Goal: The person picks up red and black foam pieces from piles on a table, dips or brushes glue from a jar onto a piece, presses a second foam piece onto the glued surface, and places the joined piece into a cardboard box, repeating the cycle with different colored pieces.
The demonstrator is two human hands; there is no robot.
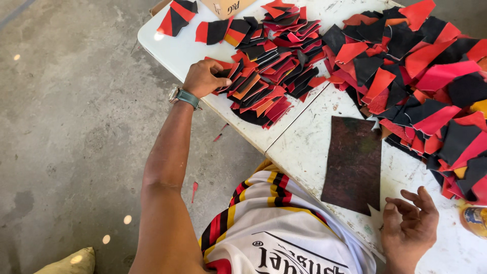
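As the left arm reaches out across the table edge, the left hand (pixel 203 77) sits at approx. 10 o'clock of the view, knuckles up, fingers curled loosely onto the near end of the fanned stack of cut pieces (pixel 264 76); whether it actually pinches a piece cannot be told, since the fingertips are hidden under the hand. A wristwatch (pixel 181 95) w/ dark green strap marks the wrist.

The stack: red, orange and black flat shapes, overlapped in rows like shingles, prob. so each edge stays reachable for picking one at a time. It lies on the left half of the white folding table (pixel 304 147), running toward 12 o'clock.

Right hand (pixel 410 223), approx. 5 o'clock: palm up, fingers half open, holding nothing, resting on the table top just beside the corner of a dark brown rectangular sheet (pixel 353 162), which lies flat at centre, apart from both piles.

At 2–3 o'clock: a loose heap of red and black scraps (pixel 431 86), unsorted, pieces lying at all angles. At 12 o'clock, a cardboard box (pixel 225 7), partly cut off. Far right edge: a small round container (pixel 476 219), part seen. Concrete floor (pixel 76 127) at 9 o'clock.
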